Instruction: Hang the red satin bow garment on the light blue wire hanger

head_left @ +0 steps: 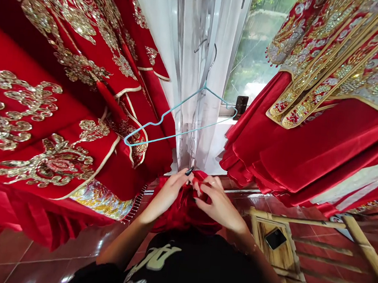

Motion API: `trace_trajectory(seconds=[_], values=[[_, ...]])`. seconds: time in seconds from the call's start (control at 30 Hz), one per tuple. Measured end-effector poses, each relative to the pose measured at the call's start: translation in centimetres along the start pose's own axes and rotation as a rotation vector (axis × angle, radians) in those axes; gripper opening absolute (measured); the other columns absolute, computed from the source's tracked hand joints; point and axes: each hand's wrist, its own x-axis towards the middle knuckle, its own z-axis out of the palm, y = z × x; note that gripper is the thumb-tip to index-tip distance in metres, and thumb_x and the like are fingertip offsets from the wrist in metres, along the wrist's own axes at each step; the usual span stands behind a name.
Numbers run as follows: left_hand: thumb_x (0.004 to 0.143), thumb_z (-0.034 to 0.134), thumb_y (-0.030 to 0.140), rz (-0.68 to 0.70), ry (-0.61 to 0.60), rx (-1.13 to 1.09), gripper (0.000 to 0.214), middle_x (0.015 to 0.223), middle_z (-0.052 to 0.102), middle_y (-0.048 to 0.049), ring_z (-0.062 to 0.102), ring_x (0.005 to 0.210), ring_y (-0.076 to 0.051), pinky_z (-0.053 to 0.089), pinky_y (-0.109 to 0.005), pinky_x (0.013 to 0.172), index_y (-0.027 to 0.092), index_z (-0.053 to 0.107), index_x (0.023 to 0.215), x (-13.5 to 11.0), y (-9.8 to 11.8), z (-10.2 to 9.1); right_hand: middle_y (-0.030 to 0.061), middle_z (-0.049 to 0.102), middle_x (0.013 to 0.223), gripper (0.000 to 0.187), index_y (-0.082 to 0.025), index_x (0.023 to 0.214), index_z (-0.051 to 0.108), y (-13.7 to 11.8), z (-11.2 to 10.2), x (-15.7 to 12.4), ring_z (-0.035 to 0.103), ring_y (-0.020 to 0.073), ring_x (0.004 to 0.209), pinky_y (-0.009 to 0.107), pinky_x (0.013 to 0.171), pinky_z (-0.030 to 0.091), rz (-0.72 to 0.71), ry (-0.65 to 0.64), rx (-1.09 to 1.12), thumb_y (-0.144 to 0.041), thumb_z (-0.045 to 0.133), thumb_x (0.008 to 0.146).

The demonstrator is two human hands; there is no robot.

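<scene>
Smartphone [275, 238] on a bamboo stool [281, 257]

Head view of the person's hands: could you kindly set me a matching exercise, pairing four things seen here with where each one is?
Things:
1. pale blue wire hanger
2. black smartphone
3. red cloth
4. gold-embroidered red gown

Places:
A. gathered between the left hand and right hand
B. lying on the bamboo stool
C. hanging in front of the sheer white curtain
D. right of the window

Pairs: 1-C, 2-B, 3-A, 4-D
</scene>
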Motion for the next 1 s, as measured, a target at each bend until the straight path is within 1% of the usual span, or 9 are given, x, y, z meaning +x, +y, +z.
trace_trajectory(seconds=[0.13, 0.23, 0.33, 0.43, 0.57, 0.73, 0.8, 0.87, 1.0], values=[[0.090, 0.063, 0.044, 0.005, -0.218, 0.052, 0.039, 0.105, 0.074, -0.0093, 0.071, 0.087, -0.020, 0.050, -0.038, 0.098, 0.020, 0.060, 0.122, -1.4, -1.2, -3.4, 0.0034, 0.061, 0.076, 0.041, -0.021, 0.063, 0.060, 2.5, -3.6, -1.7, 0.057, 0.0194, 0.076, 0.035, 0.078, 0.049, 0.154, 0.040, 0.355, -0.049, 0.058, 0.093], [0.086, 0.066, 0.035, 0.004, -0.178, 0.041, 0.038, 0.119, 0.073, -0.0110, 0.073, 0.106, -0.024, 0.053, -0.041, 0.099, 0.024, 0.057, 0.121, -2.2, -3.5, -6.4, 0.0017, 0.059, 0.061, 0.046, -0.020, 0.059, 0.062, 5.2, -5.5, -3.1, 0.059, 0.0192, 0.064, 0.035, 0.070, 0.052, 0.330, 0.138, 0.540, -0.057, 0.066, 0.085], [0.087, 0.063, 0.034, 0.035, -0.084, 0.130, 0.021, 0.129, 0.070, -0.0128, 0.062, 0.130, -0.029, 0.057, -0.042, 0.098, 0.022, 0.066, 0.105, -2.8, -5.9, -9.1, 0.0083, 0.077, 0.098, 0.036, -0.023, 0.099, 0.077, 7.1, -6.5, -3.8, 0.072, 0.0258, 0.093, 0.043, 0.094, 0.055, 0.309, 0.233, 0.600, -0.055, 0.071, 0.083], [0.092, 0.061, 0.041, 0.133, -0.022, 0.266, 0.025, 0.132, 0.069, -0.0169, 0.058, 0.135, -0.033, 0.062, -0.042, 0.092, 0.019, 0.073, 0.094, -3.3, -6.7, -11.6, 0.0095, 0.062, 0.145, 0.052, -0.031, 0.132, 0.066, 7.9, -8.2, -3.0, 0.063, 0.0297, 0.128, 0.050, 0.108, 0.051, 0.121, 0.309, 0.569, -0.052, 0.070, 0.085], [0.091, 0.066, 0.037, 0.455, 0.305, 0.393, 0.024, 0.125, 0.073, -0.0162, 0.064, 0.128, -0.033, 0.065, -0.040, 0.086, 0.018, 0.071, 0.105, -3.2, -5.2, -13.9, 0.0077, 0.055, 0.152, 0.052, -0.031, 0.134, 0.066, 9.0, -13.1, 0.6, 0.053, 0.0304, 0.140, 0.053, 0.112, 0.050, -0.023, 0.338, 0.363, -0.053, 0.069, 0.087], [0.078, 0.083, 0.033, 0.845, 0.786, 0.513, 0.045, 0.116, 0.076, -0.0084, 0.077, 0.099, -0.027, 0.062, -0.048, 0.096, 0.019, 0.062, 0.115, -2.5, -2.6, -14.2, 0.0134, 0.071, 0.130, 0.048, -0.020, 0.112, 0.076, 12.3, -19.7, 8.0, 0.069, 0.0351, 0.120, 0.052, 0.093, 0.062, -0.026, 0.559, 0.324, -0.052, 0.080, 0.077], [0.074, 0.086, 0.037, 0.908, 0.919, 0.589, 0.053, 0.114, 0.076, -0.0084, 0.079, 0.091, -0.028, 0.065, -0.047, 0.090, 0.018, 0.060, 0.117, -2.7, -2.1, -13.8, 0.0146, 0.076, 0.118, 0.049, -0.016, 0.105, 0.078, 13.7, -21.1, 11.4, 0.072, 0.0336, 0.113, 0.050, 0.093, 0.062, -0.009, 0.519, 0.344, -0.051, 0.084, 0.070], [0.073, 0.086, 0.036, 0.915, 0.961, 0.660, 0.058, 0.121, 0.074, -0.0092, 0.079, 0.087, -0.028, 0.067, -0.043, 0.082, 0.021, 0.059, 0.122, -3.2, -1.8, -13.4, 0.0143, 0.078, 0.114, 0.051, -0.015, 0.103, 0.079, 14.6, -21.7, 14.5, 0.073, 0.0308, 0.112, 0.048, 0.099, 0.059, 0.013, 0.430, 0.360, -0.049, 0.087, 0.065], [0.075, 0.081, 0.026, 0.799, 0.863, 0.742, 0.068, 0.120, 0.077, -0.0007, 0.078, 0.092, -0.028, 0.067, -0.037, 0.072, 0.037, 0.054, 0.137, -5.0, -1.5, -13.7, 0.0140, 0.079, 0.109, 0.052, -0.014, 0.097, 0.080, 14.2, -22.3, 18.8, 0.074, 0.0285, 0.107, 0.047, 0.105, 0.054, 0.043, 0.252, 0.376, -0.047, 0.089, 0.057]])
